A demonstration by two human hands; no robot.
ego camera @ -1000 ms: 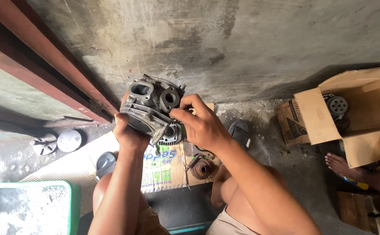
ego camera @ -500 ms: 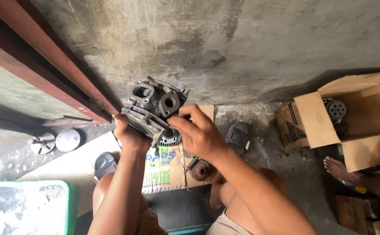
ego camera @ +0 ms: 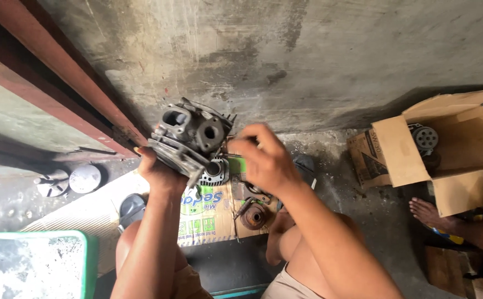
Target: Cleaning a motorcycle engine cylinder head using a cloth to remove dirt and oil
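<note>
My left hand (ego camera: pixel 161 173) grips a dirty grey finned engine cylinder head (ego camera: pixel 190 138) from below and holds it up in front of the concrete wall. Two round ports on its top face me. My right hand (ego camera: pixel 266 160) hovers just right of the part, fingers loosely curled and slightly off it, with nothing visibly in them. Beneath the hands, a smaller finned metal piece (ego camera: pixel 215 173) and a rusty round part (ego camera: pixel 253 215) lie on flattened cardboard (ego camera: pixel 208 213) on the floor.
An open cardboard box (ego camera: pixel 446 152) with a round metal part inside stands at right, another person's bare foot (ego camera: pixel 427 210) beside it. A green-rimmed tray (ego camera: pixel 31 266) sits at lower left. Two round metal pieces (ego camera: pixel 70 180) lie by the red beam (ego camera: pixel 58 77). My knees are below.
My right hand has come off the cylinder head and moved a little to the right. The left hand has turned the part slightly, still holding it up.
</note>
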